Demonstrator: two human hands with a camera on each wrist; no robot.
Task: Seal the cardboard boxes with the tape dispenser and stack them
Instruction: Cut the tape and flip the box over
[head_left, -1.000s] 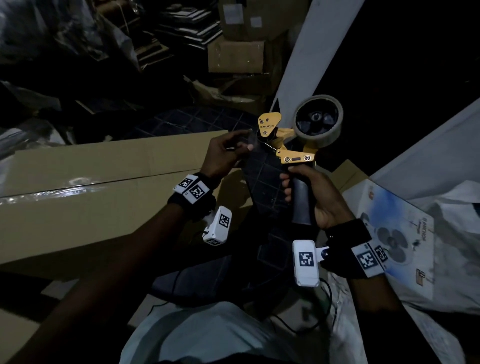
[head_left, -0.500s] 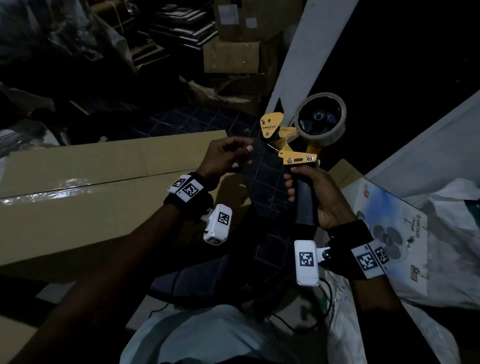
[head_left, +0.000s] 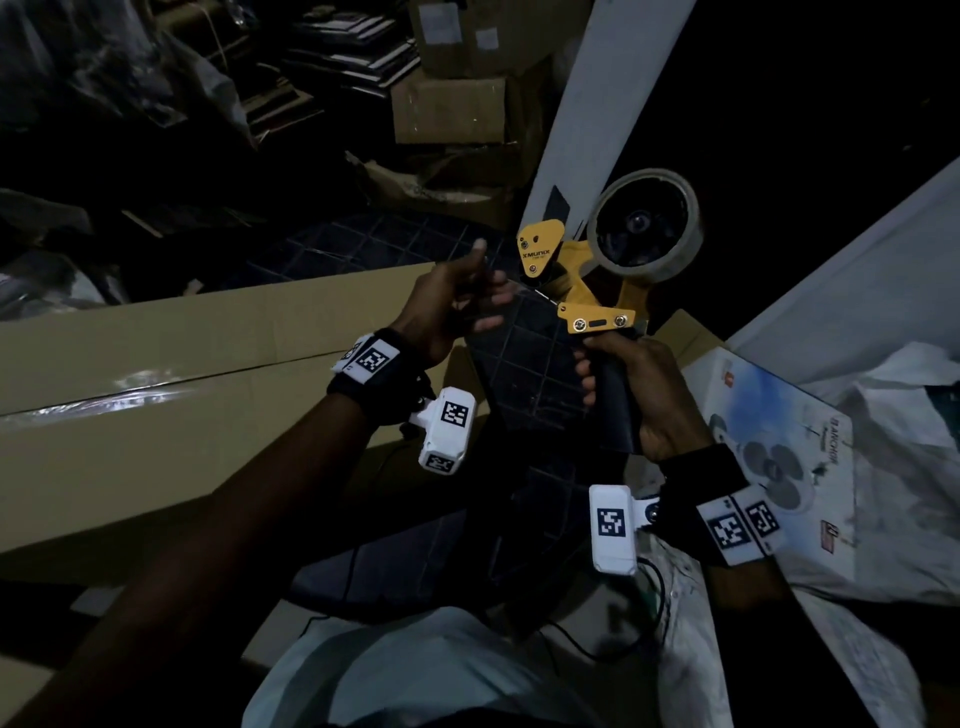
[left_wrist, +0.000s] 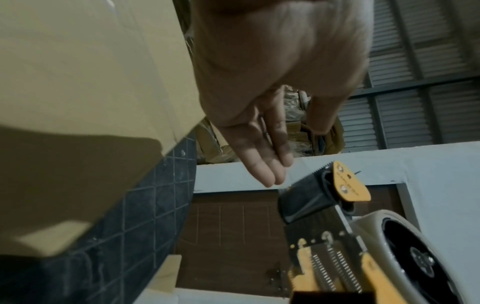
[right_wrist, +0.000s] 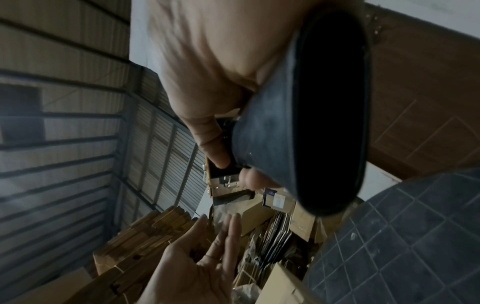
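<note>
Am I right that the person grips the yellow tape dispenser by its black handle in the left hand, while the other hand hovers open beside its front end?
Not quite: the right hand grips the tape dispenser by its black handle. The left hand is the open one beside the front end, holding nothing. The head view shows this.

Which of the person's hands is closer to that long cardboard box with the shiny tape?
Left. The left hand hovers open just past the cardboard box's right end. The right hand grips the tape dispenser's handle, farther right.
</note>
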